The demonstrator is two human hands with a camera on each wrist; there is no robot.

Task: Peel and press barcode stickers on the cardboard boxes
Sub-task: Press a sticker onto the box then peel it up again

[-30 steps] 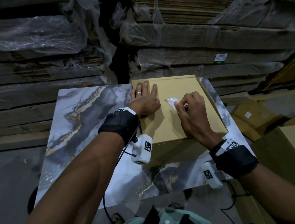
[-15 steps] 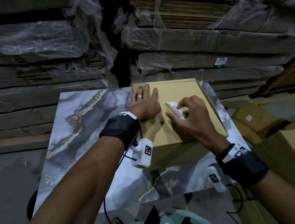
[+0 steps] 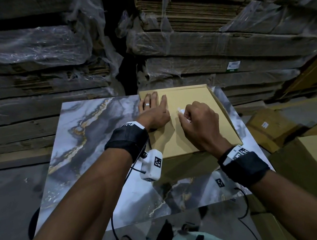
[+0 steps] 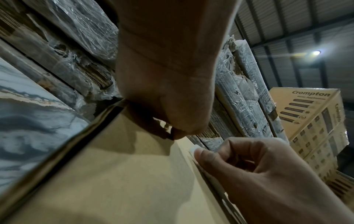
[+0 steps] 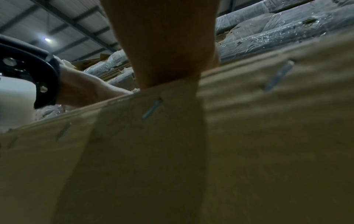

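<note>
A flat tan cardboard box [image 3: 191,100] lies at the far right of the marble table [image 3: 96,136]. My left hand [image 3: 152,110] rests flat on the box's top left part, fingers straight, a ring on one finger. My right hand [image 3: 199,123] is knuckles-up on the middle of the box top, fingers curled. It pinches a small white barcode sticker [image 3: 180,111] low against the cardboard. In the left wrist view the right thumb tip sits on the sticker's [image 4: 192,149] white end, above the box top [image 4: 124,174]. The right wrist view shows only the box's stapled side [image 5: 249,151].
Stacks of plastic-wrapped flat cardboard [image 3: 203,35] rise right behind the table. On the floor to the right stand a large labelled carton [image 3: 316,161] and a smaller one [image 3: 269,125]. A printed Crompton carton [image 4: 310,113] stands further off. Bare marble lies left of the box.
My right hand has brought the sticker down from just above the box to its top and curled over it. The left hand has stayed flat on the box.
</note>
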